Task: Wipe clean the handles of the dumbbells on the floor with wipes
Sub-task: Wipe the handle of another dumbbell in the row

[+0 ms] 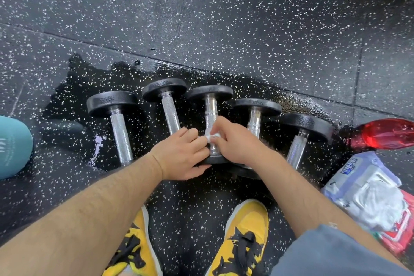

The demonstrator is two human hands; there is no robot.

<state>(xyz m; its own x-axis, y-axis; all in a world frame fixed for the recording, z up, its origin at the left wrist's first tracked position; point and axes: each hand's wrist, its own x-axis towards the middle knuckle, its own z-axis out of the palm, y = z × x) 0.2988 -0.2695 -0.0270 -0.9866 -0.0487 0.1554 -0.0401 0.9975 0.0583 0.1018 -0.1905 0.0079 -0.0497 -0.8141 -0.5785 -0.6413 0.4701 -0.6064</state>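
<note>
- Five dumbbells lie side by side in a row on the floor (224,18), which is black rubber flecked with white. Each has one round black head on the far side and a chrome handle running back toward the person's feet.
- The floor under the row is a darker, glossy wet patch (74,87).
- From the person's left they are the first dumbbell (118,119), the second dumbbell (168,105), the middle dumbbell (210,101), the fourth dumbbell (255,114) and the last dumbbell (302,134).
- Both hands meet over the near half of the middle dumbbell's handle (211,110).
- A small white wipe (210,138) is bunched up against that handle, squeezed between the two hands.
- The left hand (181,154) comes in from the left with its fingers curled, their tips pinching the wipe. Its thumb lies low by the dumbbell's near head.
- The right hand (233,141) arches over from the right, fingers bent down onto the wipe and pinching it against the bar.
- The far part of that handle stands bare and shiny above the hands.
- A pack of wipes (367,192) lies on the floor near the last dumbbell, with white sheets showing through its opening.
- A red bottle (385,134) lies just beyond the pack.
- A teal rounded object (11,148) sits at the left edge.
- Two yellow-and-black shoes (244,242) stand at the bottom, toes toward the row.
</note>
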